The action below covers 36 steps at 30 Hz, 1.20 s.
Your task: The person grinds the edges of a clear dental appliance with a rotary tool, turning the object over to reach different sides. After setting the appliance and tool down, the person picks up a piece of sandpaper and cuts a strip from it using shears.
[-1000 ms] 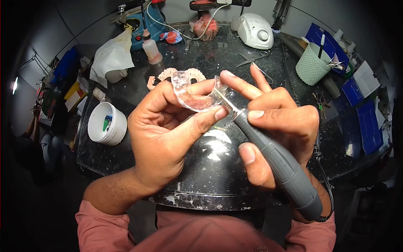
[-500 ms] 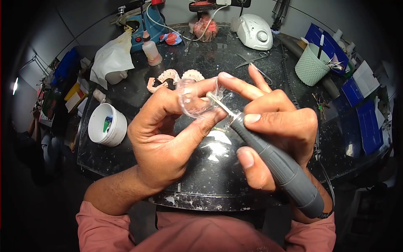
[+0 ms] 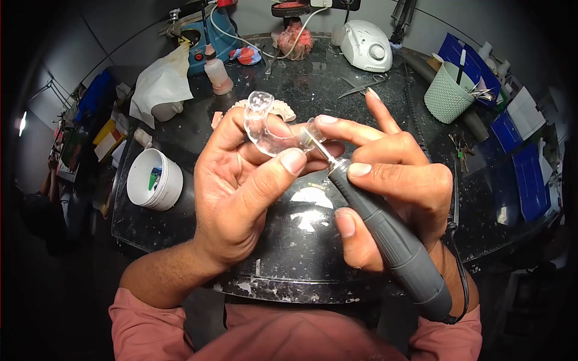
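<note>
Pinched between the thumb and fingers of my left hand (image 3: 235, 186) is a clear dental aligner (image 3: 263, 133), a curved transparent arch with tooth-shaped hollows. My right hand (image 3: 400, 171) grips a dark grey rotary handpiece (image 3: 394, 240) like a pen, its cord trailing from the lower end. The thin metal bit points up and left, its tip overlapping the right end of the aligner. The index fingertip of my right hand rests at that same end. Behind my left hand, plaster dental models (image 3: 280, 109) are partly hidden.
On the black table stand a white tub (image 3: 155, 180), a pink-liquid bottle (image 3: 217, 75), scissors (image 3: 361, 86), a white control box (image 3: 365, 46) and a pale green basket (image 3: 448, 93). Keys (image 3: 461, 150) lie at the right. A blue machine (image 3: 211, 42) sits at the back left.
My left hand has turned the aligner so its arch now stands more upright, with the free end higher. The handpiece has shifted slightly down and left at its rear.
</note>
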Each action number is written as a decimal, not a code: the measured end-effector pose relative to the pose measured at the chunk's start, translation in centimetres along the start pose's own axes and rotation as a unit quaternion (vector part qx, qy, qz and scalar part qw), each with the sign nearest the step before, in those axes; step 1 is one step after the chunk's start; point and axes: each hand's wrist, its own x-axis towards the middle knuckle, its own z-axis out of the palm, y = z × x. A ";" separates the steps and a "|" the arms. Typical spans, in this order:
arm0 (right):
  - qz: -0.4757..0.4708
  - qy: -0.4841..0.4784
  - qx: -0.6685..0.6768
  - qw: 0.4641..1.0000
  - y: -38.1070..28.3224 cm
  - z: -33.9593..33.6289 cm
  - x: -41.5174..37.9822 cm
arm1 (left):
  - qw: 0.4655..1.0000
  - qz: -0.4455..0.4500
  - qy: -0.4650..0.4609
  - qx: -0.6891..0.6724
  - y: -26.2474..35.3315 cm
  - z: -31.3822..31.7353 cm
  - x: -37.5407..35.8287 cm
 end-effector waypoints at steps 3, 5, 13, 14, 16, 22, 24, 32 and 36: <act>-0.003 0.014 -0.039 0.999 0.0 0.2 -0.1 | 0.998 -0.033 0.010 -0.047 0.1 0.1 0.0; -0.002 -0.008 -0.040 0.999 -0.2 0.0 0.0 | 0.996 -0.067 0.038 -0.046 0.4 0.2 0.0; -0.010 -0.017 -0.030 0.999 -0.3 -0.1 0.2 | 0.995 -0.067 0.024 -0.071 0.2 0.2 0.1; -0.007 0.017 -0.023 1.000 -0.1 0.3 -0.1 | 0.995 -0.067 0.027 -0.067 0.3 0.4 0.1; -0.002 0.001 -0.028 1.000 -0.3 0.1 -0.2 | 0.995 -0.065 0.028 -0.063 0.3 0.4 0.1; 0.022 -0.015 -0.035 0.999 -0.5 0.0 -0.1 | 0.997 -0.009 -0.027 -0.067 -0.7 -0.6 0.2; 0.004 0.048 -0.023 0.999 -0.4 0.6 -0.1 | 0.998 0.001 -0.036 -0.042 -0.7 -0.6 0.4; -0.005 0.002 -0.026 1.000 -0.9 0.3 0.1 | 0.998 0.036 -0.043 -0.028 -0.9 -0.9 -0.1; -0.003 -0.014 -0.059 0.998 -1.2 0.1 0.1 | 0.997 0.068 -0.024 0.026 -0.8 -0.3 -0.2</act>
